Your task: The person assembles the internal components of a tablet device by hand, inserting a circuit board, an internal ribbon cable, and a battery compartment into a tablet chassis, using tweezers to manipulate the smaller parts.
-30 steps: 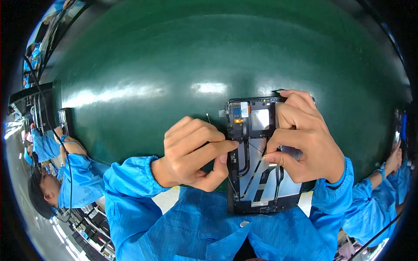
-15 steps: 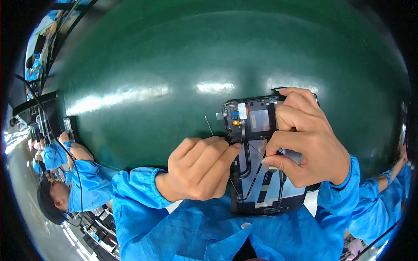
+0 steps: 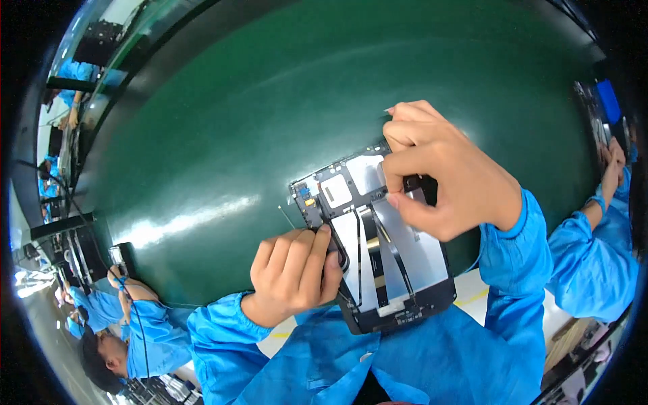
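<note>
An opened tablet-like device (image 3: 432,253) lies tilted in front of my chest, its black frame around a silvery inner panel. Thin black cables and a dark flat strip (image 3: 376,266) with gold parts run along the panel. My left hand (image 3: 293,273) is closed on the device's left edge, with fingertips on the frame. From behind those fingers a thin metal rod (image 3: 286,217) sticks out; its other end is hidden. Over the device's upper right part, my right hand (image 3: 445,175) pinches thumb against finger at the frame. Whatever lies between these fingertips is too small to make out.
A glossy green tabletop (image 3: 223,148) spreads beyond the device. At the left a co-worker (image 3: 111,351) in blue works by the table edge, near a dark device (image 3: 120,253). Another person's hands (image 3: 611,165) show at the far right, near a blue object (image 3: 608,101).
The device has shifted left and turned counter-clockwise. My right hand has moved up and left across it. My left hand has gone a little left, still on the edge.
</note>
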`<action>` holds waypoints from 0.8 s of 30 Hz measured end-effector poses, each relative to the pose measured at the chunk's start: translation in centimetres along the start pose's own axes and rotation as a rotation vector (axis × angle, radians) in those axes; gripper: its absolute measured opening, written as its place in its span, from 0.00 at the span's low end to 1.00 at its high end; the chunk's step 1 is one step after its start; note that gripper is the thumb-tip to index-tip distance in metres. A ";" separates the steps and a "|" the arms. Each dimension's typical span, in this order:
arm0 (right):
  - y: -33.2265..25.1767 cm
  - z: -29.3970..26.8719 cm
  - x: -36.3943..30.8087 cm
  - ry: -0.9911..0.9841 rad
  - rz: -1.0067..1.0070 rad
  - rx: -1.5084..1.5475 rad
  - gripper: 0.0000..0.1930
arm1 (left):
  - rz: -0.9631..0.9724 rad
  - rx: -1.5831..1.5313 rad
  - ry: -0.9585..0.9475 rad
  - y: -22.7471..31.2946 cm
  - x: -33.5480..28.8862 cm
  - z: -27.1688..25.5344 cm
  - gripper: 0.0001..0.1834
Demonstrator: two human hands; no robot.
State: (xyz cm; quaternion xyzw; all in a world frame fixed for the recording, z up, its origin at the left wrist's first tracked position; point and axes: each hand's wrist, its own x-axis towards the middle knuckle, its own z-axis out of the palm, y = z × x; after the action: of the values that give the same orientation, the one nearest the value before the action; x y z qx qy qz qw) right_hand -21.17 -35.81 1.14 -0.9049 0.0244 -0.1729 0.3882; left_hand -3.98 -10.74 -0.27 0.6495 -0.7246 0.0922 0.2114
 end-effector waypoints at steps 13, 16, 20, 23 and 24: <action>1.0 -2.3 -2.0 -0.046 0.116 0.173 0.03 | 0.336 -0.293 -0.212 -2.8 4.6 -0.5 0.18; 1.2 -2.3 -2.1 -0.066 0.140 0.200 0.04 | 0.362 -0.328 -0.266 -1.5 4.6 0.4 0.23; 1.7 -2.4 -2.0 -0.129 0.132 0.279 0.05 | 0.440 -0.421 -0.026 -1.4 2.5 1.2 0.18; 2.1 -2.6 -2.3 -0.137 0.111 0.243 0.06 | 0.445 -0.400 0.207 -1.2 1.1 1.9 0.15; 1.9 -2.5 -2.3 -0.142 0.132 0.249 0.06 | 0.416 -0.426 0.396 -1.3 0.6 3.0 0.14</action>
State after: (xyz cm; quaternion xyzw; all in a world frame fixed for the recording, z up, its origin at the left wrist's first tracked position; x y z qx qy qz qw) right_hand -23.99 -38.46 0.74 -0.8561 0.0347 -0.0842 0.5088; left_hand -3.30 -12.69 -2.91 0.3990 -0.7892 0.1042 0.4550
